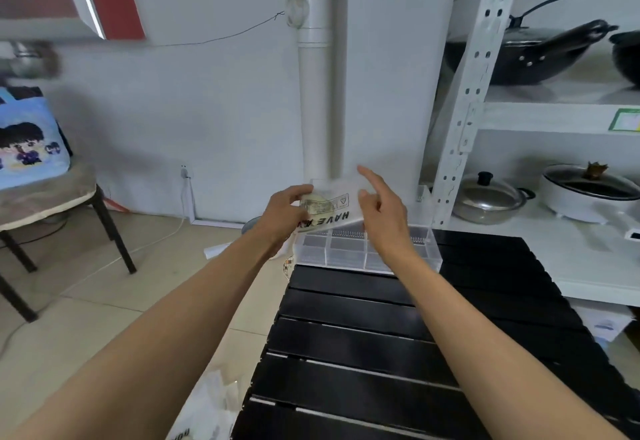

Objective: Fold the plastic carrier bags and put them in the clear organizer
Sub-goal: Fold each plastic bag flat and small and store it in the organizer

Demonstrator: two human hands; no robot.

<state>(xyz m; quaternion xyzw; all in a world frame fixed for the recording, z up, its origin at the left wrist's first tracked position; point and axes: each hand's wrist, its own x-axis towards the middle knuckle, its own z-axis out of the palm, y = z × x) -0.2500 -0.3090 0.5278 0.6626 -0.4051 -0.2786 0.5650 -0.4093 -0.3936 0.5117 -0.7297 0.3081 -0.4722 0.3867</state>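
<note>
Bag [327, 209], folded flat, printed, pinched in my left hand [282, 211] just above clear organizer [367, 247] at table's [381, 335] far edge. Long axis runs left-right. Right hand [381, 209] touches bag's right end, fingers spread, gripping nothing. Compartments lie directly below; left hand nearer.
</note>
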